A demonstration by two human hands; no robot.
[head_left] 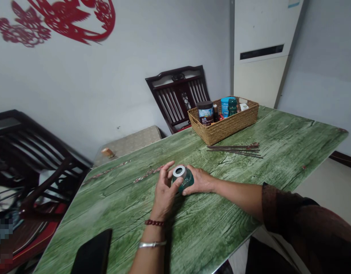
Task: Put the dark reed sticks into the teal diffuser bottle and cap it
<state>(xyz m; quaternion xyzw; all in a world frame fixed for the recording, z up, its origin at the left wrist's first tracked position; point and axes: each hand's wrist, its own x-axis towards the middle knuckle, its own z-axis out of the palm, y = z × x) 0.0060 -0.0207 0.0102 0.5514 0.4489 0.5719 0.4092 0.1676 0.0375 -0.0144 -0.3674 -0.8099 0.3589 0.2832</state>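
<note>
1. Filling most of the view, a green wood-grain surface [229,201] runs ahead of the person, with a dark wooden chair [175,87] beyond it at 12 o'clock.
2. A wicker basket [223,131] stands at 1 o'clock from the hands, holding a dark-lidded tub [205,114] and a blue tub [225,107], among other small containers.
3. A black smartphone [92,253] lies at 7 o'clock, at the surface's near edge.
4. A loose bundle of dark chopsticks [235,150] lies at 2 o'clock, just in front of the basket.
5. A teal glass jar [187,182] sits at the middle of the surface, held clear between both hands. Its long axis tilts from 5 to 11 o'clock, and its silver rim [179,171] faces 11 o'clock and upward.
6. The left hand [164,194] curls narrowly around the jar's rim end, while the right hand [200,181] cups its base end.
</note>
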